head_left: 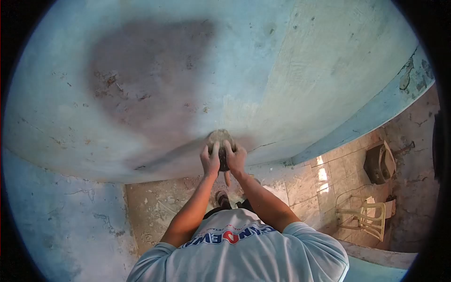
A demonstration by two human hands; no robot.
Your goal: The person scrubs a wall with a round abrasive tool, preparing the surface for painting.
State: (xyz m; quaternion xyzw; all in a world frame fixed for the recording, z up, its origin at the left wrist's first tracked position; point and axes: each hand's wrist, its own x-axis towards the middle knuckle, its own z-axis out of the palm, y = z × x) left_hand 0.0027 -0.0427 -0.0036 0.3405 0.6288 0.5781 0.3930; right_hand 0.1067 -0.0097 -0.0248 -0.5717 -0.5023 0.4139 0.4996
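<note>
Both hands come together at the lower part of the wall (249,89), on either side of a dusty tool (221,137). The tool has a rounded grey top, a dark middle and a narrow tan end pointing down; I cannot make out its exact kind. My left hand (210,158) is closed on its left side, thumb pointing up. My right hand (236,157) grips the right side the same way. The tool's top appears to touch the wall. Peeling pale-blue paint and a large dark shadow mark the wall.
Down on the right, a plastic chair (364,217) and a dark boxy object (379,162) stand on the tiled floor (300,183). Dust and flakes cover the floor (155,207) on the left. Another blue wall (66,216) meets it there. A ledge (376,254) runs behind at right.
</note>
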